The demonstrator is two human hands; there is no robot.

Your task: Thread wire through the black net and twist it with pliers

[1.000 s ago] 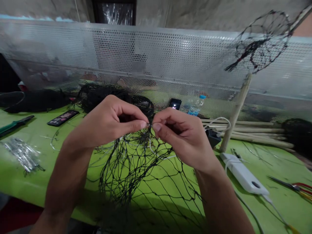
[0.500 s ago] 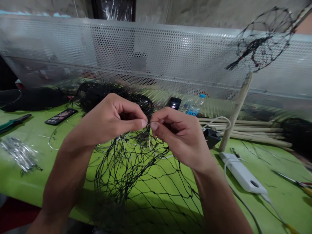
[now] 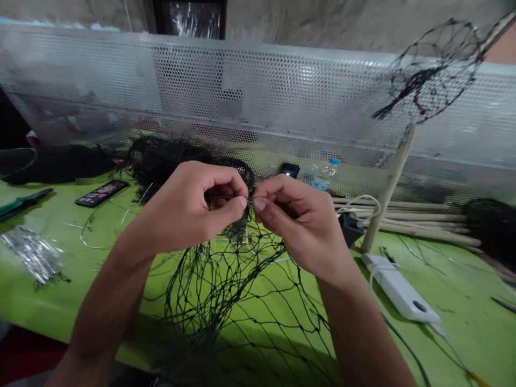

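A black knotted net (image 3: 258, 301) hangs in loose meshes below my fingers and spreads over the green tabletop. My left hand (image 3: 193, 209) is closed in a pinch, thumb against forefinger, at the net's gathered top. Close beside it my right hand (image 3: 302, 220) pinches the same spot, its thumb pressed to the forefinger. The fingertips nearly meet, and the exact strand or knot between them is too small to make out. Thin pale wire pieces (image 3: 92, 244) lie around the net.
Behind stands a perforated metal panel (image 3: 266, 80). Black netting (image 3: 161, 156), a remote (image 3: 102, 193), green-handled pliers (image 3: 24, 204) and silvery strips (image 3: 32, 252) lie left. Rightward are a phone (image 3: 289, 171), bottle (image 3: 326, 173), wooden sticks (image 3: 419, 223), upright stick (image 3: 389, 188) and white power strip (image 3: 403, 287).
My left hand has shifted slightly right and turned, its fingers curling more. The net has swung a little right. The tool at the far right has mostly left the view.
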